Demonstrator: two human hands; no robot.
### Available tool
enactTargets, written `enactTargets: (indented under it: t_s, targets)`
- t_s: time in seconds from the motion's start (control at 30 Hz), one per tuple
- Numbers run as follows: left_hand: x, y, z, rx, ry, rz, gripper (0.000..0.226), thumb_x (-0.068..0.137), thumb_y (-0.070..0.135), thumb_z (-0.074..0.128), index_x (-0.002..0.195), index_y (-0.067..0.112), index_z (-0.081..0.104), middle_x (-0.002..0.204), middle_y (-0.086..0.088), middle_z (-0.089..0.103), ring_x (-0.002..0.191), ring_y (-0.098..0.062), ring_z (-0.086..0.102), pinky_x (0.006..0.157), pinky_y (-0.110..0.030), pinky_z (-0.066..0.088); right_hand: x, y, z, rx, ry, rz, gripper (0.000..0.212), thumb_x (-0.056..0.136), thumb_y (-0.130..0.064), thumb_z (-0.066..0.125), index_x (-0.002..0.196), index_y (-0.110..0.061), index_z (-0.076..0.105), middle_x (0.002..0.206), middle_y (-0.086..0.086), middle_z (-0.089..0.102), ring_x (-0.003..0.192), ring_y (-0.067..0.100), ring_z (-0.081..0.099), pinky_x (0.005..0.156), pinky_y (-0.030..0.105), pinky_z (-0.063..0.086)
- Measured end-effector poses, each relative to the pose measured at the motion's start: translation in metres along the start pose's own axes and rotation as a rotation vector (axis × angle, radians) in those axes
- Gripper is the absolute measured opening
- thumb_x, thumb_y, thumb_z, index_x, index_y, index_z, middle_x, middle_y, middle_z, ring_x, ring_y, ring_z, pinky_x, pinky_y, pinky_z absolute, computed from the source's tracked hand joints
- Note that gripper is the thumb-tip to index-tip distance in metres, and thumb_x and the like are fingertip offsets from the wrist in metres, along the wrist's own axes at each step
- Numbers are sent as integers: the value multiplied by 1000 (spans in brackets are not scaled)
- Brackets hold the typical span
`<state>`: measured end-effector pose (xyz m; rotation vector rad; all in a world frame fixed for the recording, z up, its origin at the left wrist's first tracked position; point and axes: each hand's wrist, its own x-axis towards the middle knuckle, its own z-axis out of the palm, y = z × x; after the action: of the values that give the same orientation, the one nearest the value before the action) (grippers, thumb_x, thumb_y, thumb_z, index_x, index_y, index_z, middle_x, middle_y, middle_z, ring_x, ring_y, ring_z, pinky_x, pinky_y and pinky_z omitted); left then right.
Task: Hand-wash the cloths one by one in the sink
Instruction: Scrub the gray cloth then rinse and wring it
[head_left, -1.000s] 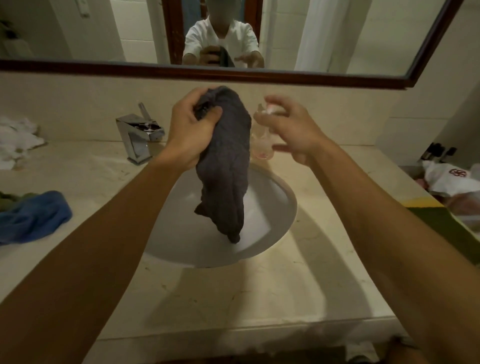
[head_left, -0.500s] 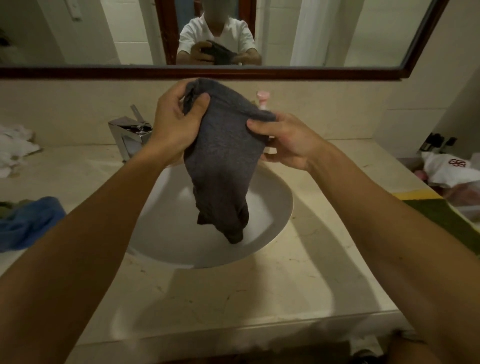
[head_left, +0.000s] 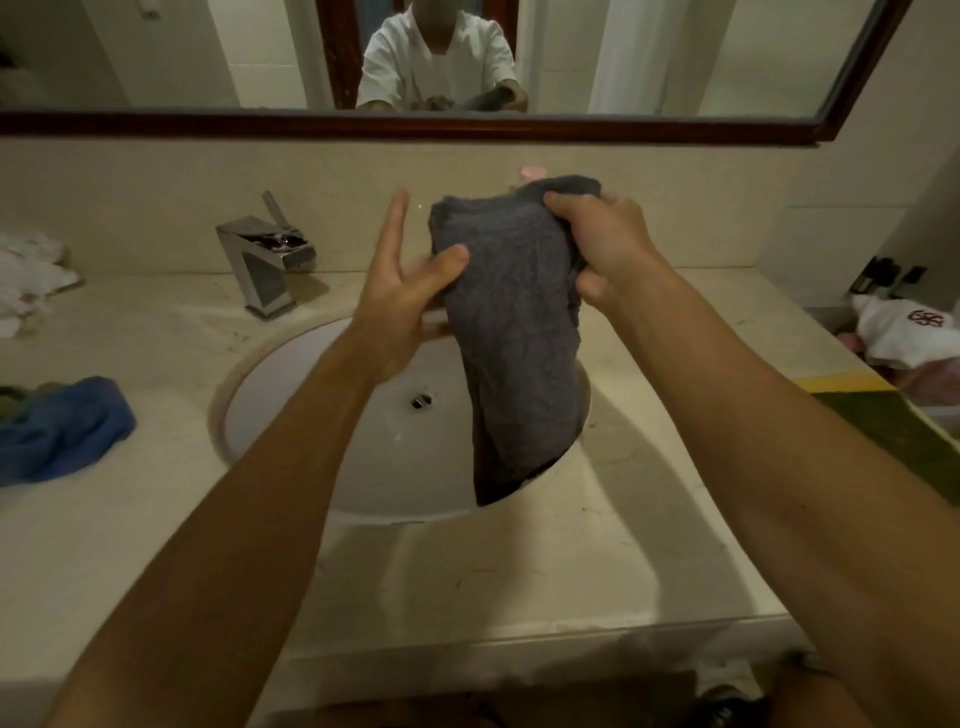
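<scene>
Right hand (head_left: 597, 244) grips the top of the grey cloth (head_left: 514, 332), which hangs lengthwise straight down, its lower end over the right rim of the sink (head_left: 260, 405). Left hand (head_left: 400, 291), fingers straight, sits just left of it, thumb touching the cloth's edge.

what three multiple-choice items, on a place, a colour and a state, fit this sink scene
1. The blue cloth lies: A on the counter left of the sink; B in the sink; C right of the sink.
2. The held cloth is: A white; B red; C grey.
3. The right hand: A lies flat on the counter; B grips the held cloth's top; C rests in the sink.
Key: A, it sits on the counter at left; C, it looks dark grey; B, its fingers curl round the top.
</scene>
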<state>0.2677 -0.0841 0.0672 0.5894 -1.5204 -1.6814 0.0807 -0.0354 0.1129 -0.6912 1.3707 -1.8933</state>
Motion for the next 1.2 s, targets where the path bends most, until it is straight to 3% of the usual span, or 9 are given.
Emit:
enactTargets:
  t_s: [0.13,0.27,0.37,0.47,0.63,0.77,0.87,1.0,1.2]
  targets:
    - [-13,-41,11,-7,-23,-155,88,90,54,64,154,54,4,119,18,61,100,-17,72,78,-47,60,-2,-5,-5,-158,54,53,28,94,-1,69,119,7,60,103,20,71,80,23,73,64,30,62]
    - [-12,-40,26,8,-114,3,108,85,14,74,157,46,1,127,2,66,115,-21,67,88,-47,58,5,4,-26,-204,58,113,24,93,-8,71,113,5,65,104,19,71,85,26,72,67,32,62]
    - [-8,-30,29,39,-99,111,106,86,-11,68,160,33,8,131,2,66,122,-27,63,100,-49,53,3,10,-48,-54,-210,220,66,87,-38,82,140,-14,49,128,14,61,111,29,68,85,45,61]
    - [-5,-12,25,41,31,173,88,89,-9,63,159,27,23,160,2,35,130,-10,51,102,-33,52,-5,26,-72,-121,-412,344,106,73,-70,78,160,-35,27,149,13,53,119,33,66,87,57,58]
    - [5,1,17,166,89,170,49,97,-6,50,139,19,53,144,6,51,114,6,57,91,-15,49,-34,51,-72,5,-578,322,42,101,-54,50,143,-51,45,132,13,68,115,33,70,91,61,56]
    - [6,11,12,69,19,-58,33,96,4,60,127,15,62,119,-3,64,100,-11,69,84,-25,58,-32,41,-59,6,-415,32,48,99,-11,65,145,-19,57,130,10,68,114,23,70,89,37,58]
    - [4,25,11,280,-124,-140,70,60,15,90,124,18,63,121,3,60,106,-13,66,84,-28,59,-32,27,-64,-188,-365,-89,52,88,2,74,137,-9,61,118,6,72,109,18,72,92,33,58]
    - [11,34,32,711,-104,-30,92,46,19,98,130,22,60,123,10,57,108,-8,60,83,-26,56,-36,6,-83,-511,-376,-154,71,70,7,87,133,-14,62,121,-1,69,113,15,69,92,31,59]
    - [33,14,85,1131,-134,135,33,86,33,75,117,28,68,122,-5,62,112,-24,58,92,-34,50,-43,-31,-123,-1106,-111,-495,26,74,-20,83,98,-22,75,94,-9,72,88,9,66,77,31,56]
